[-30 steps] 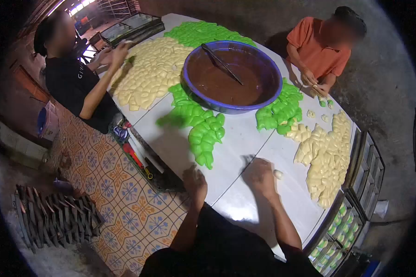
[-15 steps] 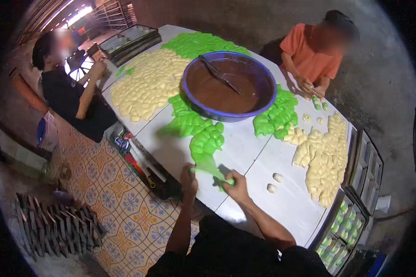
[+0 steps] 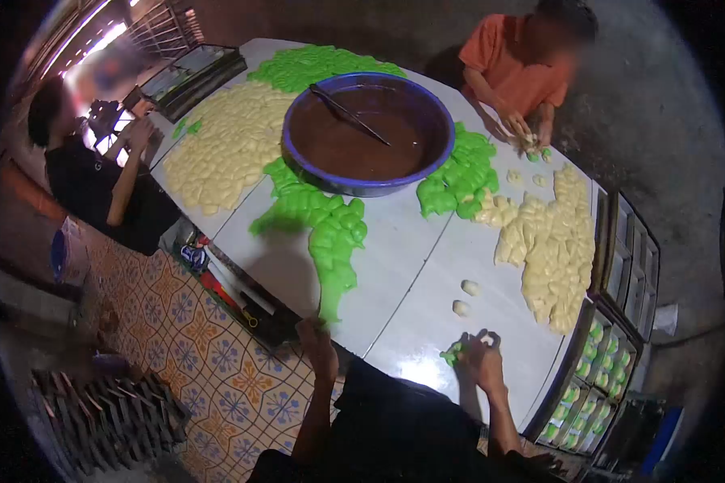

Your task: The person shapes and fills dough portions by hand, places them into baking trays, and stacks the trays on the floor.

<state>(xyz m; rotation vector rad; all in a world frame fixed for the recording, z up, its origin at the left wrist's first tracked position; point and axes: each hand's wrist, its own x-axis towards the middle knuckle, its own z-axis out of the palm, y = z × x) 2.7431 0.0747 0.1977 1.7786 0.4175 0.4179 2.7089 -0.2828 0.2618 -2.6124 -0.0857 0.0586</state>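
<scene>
Right hand moved rightward; green dough strip points bodyward.

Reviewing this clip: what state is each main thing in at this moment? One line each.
Basin: upright, part-filled with brown mass
Utensil: leaning on the rim, tip in the brown mass
Green dough: spread in joined lumps, near end narrowed
Cream dough: spread in lumpy sheets
Pale balls: rounded, on the table
Tray: holding green-and-pale pieces
Left hand: beside green dough, contact unclear
Right hand: curled, by small green piece, hold unclear
</scene>
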